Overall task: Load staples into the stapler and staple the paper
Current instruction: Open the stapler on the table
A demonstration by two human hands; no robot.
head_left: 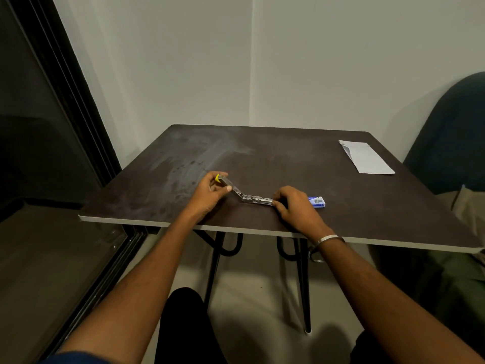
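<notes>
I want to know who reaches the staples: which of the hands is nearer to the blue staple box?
Right. The right hand lies just beside the blue staple box; the left hand is further away, holding the stapler lid.

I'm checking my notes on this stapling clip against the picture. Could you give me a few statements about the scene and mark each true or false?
1. The stapler is swung open, its top lifted away from the base. True.
2. The left hand holds the raised top end with the yellow tip. True.
3. The paper lies under the stapler. False: it lies apart, near the far right corner of the table.
4. The right hand rests on the paper. False: its grip is on the end of the stapler's base.
5. The blue staple box sits on the table just right of the right hand. True.
</notes>
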